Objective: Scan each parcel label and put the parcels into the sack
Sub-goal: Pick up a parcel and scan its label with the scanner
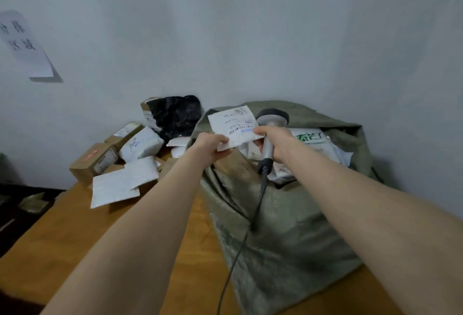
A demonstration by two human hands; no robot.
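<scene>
Behind everything, a plain, pale grey-blue wall (250, 26). High on its left, a white paper sheet (25, 44), stuck on at a tilt, marked with large dark characters, lower edge lifting off and throwing a shadow. Below, an orange-brown wooden counter (75, 239), left edge running diagonally toward the wall. Past that edge, a dark low area (12, 224) with flat greenish-grey pieces (32, 203), too dim to identify.

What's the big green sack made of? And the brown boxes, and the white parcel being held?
The sack is probably woven plastic: a coarse criss-cross weave shows, with a dull sheen. The boxes look like cardboard, with flat matte brown faces and sharp edges. The parcel is thin, white and smooth; it may be paper or plastic film, I can't tell which.
</scene>
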